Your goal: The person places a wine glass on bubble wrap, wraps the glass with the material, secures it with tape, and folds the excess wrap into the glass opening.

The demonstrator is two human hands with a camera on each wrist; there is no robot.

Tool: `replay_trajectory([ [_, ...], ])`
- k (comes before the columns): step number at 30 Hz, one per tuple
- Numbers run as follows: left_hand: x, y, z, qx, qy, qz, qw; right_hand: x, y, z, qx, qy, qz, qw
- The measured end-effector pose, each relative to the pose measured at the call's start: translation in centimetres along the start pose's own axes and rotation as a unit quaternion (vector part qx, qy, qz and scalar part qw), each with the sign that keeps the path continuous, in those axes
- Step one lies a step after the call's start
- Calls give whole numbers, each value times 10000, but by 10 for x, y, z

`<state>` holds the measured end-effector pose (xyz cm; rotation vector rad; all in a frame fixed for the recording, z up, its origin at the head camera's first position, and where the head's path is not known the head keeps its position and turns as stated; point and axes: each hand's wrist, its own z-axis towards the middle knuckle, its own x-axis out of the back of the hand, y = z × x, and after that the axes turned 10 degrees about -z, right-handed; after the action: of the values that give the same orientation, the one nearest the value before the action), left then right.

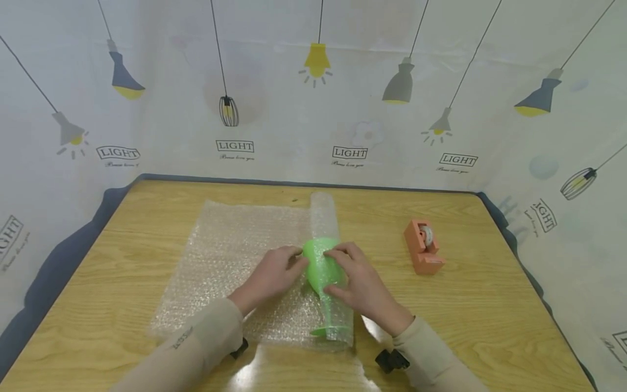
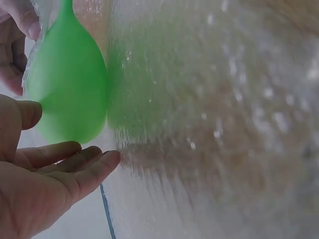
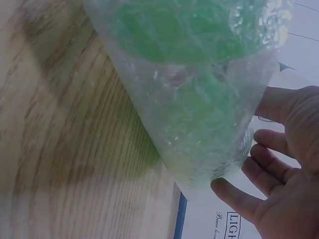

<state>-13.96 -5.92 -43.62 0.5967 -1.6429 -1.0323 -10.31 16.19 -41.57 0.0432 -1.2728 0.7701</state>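
I see the cup (image 1: 312, 272) lying on its side between the two hands, partly rolled in bubble wrap (image 1: 230, 256), its bowl by the fingertips and its foot toward the wrists. My left hand (image 1: 274, 270) has its fingers loosely extended and its thumb at the bowl's side, pinching nothing. My right hand (image 1: 367, 286) is spread, its fingertips resting on the wrap's outer side. The loose sheet lies under and beyond my left hand; the tape dispenser (image 1: 422, 250) stands apart, right of my right hand.
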Motion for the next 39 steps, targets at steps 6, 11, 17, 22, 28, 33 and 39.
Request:
replay_trajectory([
  [6, -2, 0, -1, -181, -81, 34, 9998, 0, 5, 1, -204, -177, 99, 9996],
  [11, -2, 0, -1, -462, -154, 26, 9988, 1, 7, 1, -283, -293, 161, 9990],
  [17, -1, 3, -1, -580, -260, 161, 9979, 0, 7, 1, -273, -239, 224, 9991],
  [22, 1, 5, 0, -454, -371, 176, 9981, -2, 6, 1, -325, -182, 193, 9991],
  [28, 4, 8, 1, -17, -414, -3, 9991, -6, 1, 4, -316, -297, 251, 9987],
  [33, 5, 10, 2, 358, -351, 91, 9987, -7, -3, 8, -233, -281, 221, 9991],
  [39, 6, 12, 5, 339, -351, 339, 9982, -9, -5, 10, -88, -219, 135, 9996],
])
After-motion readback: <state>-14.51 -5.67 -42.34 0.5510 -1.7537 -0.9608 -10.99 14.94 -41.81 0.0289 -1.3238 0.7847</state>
